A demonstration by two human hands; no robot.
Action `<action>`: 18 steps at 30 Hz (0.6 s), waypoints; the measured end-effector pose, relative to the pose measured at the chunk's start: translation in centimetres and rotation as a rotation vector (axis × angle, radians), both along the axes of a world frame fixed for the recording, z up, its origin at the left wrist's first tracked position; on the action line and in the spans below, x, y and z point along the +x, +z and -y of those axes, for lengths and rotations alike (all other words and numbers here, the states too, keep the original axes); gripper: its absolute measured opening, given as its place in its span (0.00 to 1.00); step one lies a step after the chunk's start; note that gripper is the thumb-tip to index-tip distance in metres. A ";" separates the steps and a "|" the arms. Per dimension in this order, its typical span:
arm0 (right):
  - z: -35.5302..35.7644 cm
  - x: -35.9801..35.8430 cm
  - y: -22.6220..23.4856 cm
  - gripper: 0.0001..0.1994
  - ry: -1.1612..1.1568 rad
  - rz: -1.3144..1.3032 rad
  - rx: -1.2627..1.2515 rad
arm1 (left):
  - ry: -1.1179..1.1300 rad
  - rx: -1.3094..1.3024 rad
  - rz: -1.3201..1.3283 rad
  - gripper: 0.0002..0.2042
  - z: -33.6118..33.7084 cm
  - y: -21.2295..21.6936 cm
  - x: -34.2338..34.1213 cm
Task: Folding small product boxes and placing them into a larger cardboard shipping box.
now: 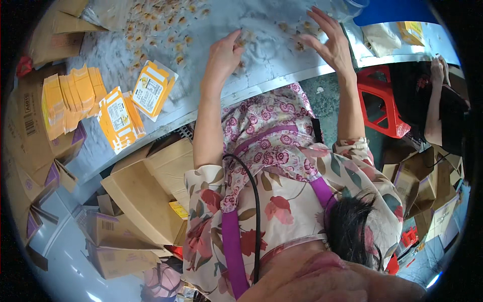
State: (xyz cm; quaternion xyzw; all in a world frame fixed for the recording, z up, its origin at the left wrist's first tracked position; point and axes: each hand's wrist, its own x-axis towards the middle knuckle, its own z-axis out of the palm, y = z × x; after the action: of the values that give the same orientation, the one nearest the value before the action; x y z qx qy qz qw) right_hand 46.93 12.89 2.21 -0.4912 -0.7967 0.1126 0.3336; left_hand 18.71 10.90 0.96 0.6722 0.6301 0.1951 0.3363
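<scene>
My left hand (225,56) hovers over the table near its front edge, index finger and thumb a little apart and nothing visible between them; its other fingers are partly hidden. To the right, my right hand (329,44) is open, thumb and fingers spread and empty. Under and around both hands lie scattered small brown-and-orange pieces (300,46) that look wrapped in clear film. A larger spread of such small pieces (173,38) covers the table farther left. Nearer the left edge are two orange-and-white printed cards or packs, one an upper pack (151,89), the other a lower pack (119,117).
A row of stacked orange packs (73,98) stands at the table's left end beside a cardboard box (37,116). Below the edge sits an open carton (146,194). On the right are a red plastic stool (380,103), another person's arm (435,108) and a white cloth-like bag (381,39).
</scene>
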 end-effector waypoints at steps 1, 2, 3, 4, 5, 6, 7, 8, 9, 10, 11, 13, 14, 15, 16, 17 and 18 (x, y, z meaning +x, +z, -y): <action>0.3 0.9 -0.3 0.29 -0.006 0.006 -0.002 | -0.006 -0.002 0.006 0.28 -0.1 0.3 -0.1; 0.7 1.6 -1.0 0.34 0.002 0.072 0.031 | -0.010 -0.057 0.004 0.30 -0.1 0.8 -0.7; 1.2 2.2 -1.6 0.38 0.008 0.135 0.064 | -0.016 -0.112 0.000 0.33 0.0 1.3 -1.3; 1.3 2.5 -2.6 0.38 0.000 0.135 0.062 | -0.025 -0.113 -0.001 0.33 0.4 1.4 -1.9; 1.0 2.9 -3.7 0.43 0.033 0.133 0.066 | -0.053 -0.091 -0.026 0.36 1.0 1.4 -2.5; 0.7 2.7 -3.9 0.48 0.068 0.129 0.069 | -0.079 -0.069 -0.052 0.39 1.5 1.1 -2.9; 0.4 2.3 -4.2 0.48 0.087 0.090 0.051 | -0.084 -0.070 -0.056 0.39 1.7 0.7 -2.6; 0.2 1.7 -4.5 0.48 0.082 0.086 0.050 | -0.121 0.038 -0.158 0.41 1.8 0.1 -2.0; 0.0 1.1 -4.7 0.48 0.127 0.083 0.062 | -0.157 0.145 -0.257 0.44 1.7 -0.4 -1.2; -0.3 0.3 -4.8 0.49 0.176 0.075 0.077 | -0.159 0.146 -0.262 0.44 1.4 -0.3 -0.6; -0.2 -0.6 -4.8 0.49 0.175 0.117 0.067 | -0.157 0.079 -0.169 0.43 0.9 -0.3 0.1; -0.2 -2.2 -4.5 0.49 0.204 0.068 0.062 | -0.147 0.017 -0.073 0.42 0.2 -0.5 1.2; -0.1 -3.0 -4.5 0.49 0.231 0.024 0.053 | -0.156 0.056 -0.046 0.39 -0.1 -1.0 1.7; 0.1 -3.9 -4.6 0.48 0.247 0.004 0.033 | -0.167 0.093 -0.019 0.36 -0.3 -1.4 2.2; 0.5 -4.6 -4.7 0.48 0.236 0.010 0.031 | -0.178 0.092 -0.013 0.36 -0.5 -1.1 3.3; 0.8 -5.3 -4.7 0.48 0.222 0.062 0.056 | -0.193 0.147 -0.023 0.29 -0.7 -0.9 4.3; 0.9 -6.1 -4.8 0.49 0.217 0.107 0.081 | -0.197 0.201 -0.040 0.22 -0.7 -0.7 4.6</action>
State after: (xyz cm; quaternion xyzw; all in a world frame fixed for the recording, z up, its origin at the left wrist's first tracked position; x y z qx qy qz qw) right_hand 40.80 11.95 -2.57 -0.3935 -0.8658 0.0895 0.2959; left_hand 23.34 11.59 0.23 0.7650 0.5448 0.2098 0.2721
